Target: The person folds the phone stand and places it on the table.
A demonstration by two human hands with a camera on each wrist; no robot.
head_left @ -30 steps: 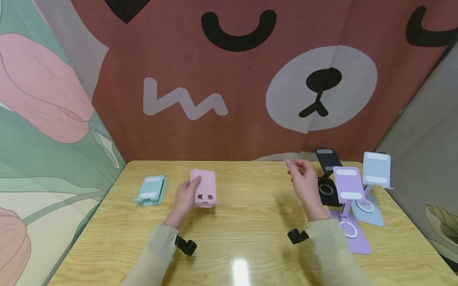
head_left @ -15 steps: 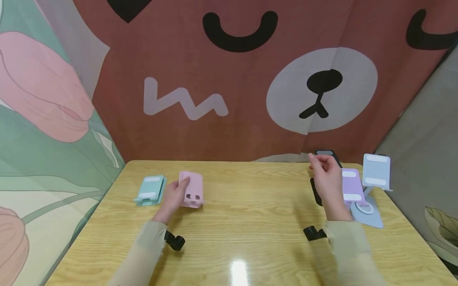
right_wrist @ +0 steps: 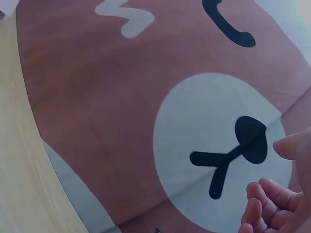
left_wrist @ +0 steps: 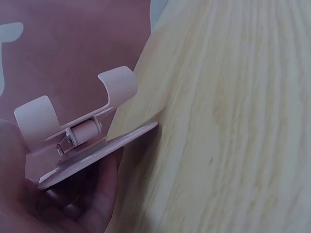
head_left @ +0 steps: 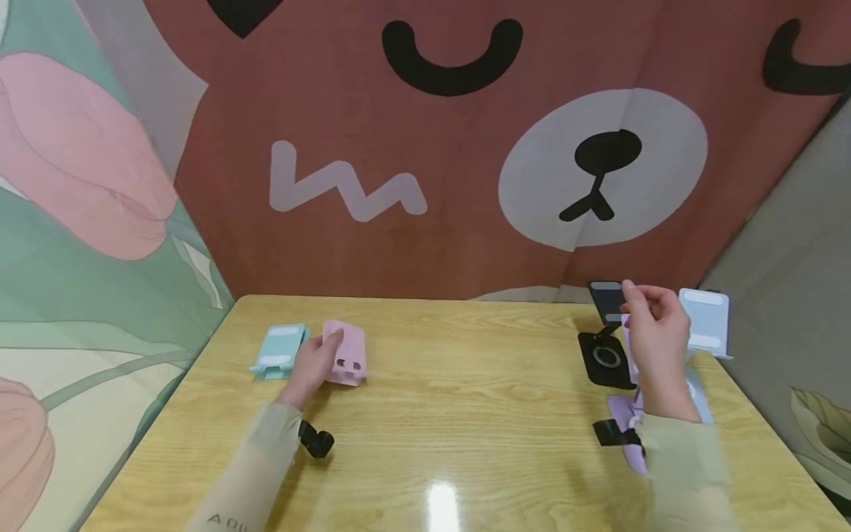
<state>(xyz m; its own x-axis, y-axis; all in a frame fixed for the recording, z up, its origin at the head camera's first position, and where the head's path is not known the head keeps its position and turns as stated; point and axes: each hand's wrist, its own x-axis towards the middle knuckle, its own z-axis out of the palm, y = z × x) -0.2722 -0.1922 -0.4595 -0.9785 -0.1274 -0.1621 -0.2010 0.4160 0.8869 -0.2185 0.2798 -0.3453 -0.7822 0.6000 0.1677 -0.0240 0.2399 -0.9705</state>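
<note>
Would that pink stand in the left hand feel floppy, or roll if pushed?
The pink stand is probably stiff: its plate looks straight where the left hand grips it. It may swing at its apparent hinge. With that flat plate, it would likely slide rather than roll.

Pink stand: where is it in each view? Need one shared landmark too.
Head: pink stand, left of centre, in the left grip.
Left wrist: left half, seen nearly edge-on.
Right wrist: possibly the pale corner at top left; too little shows to tell.
Landmark: brown backdrop, in all three.
</note>
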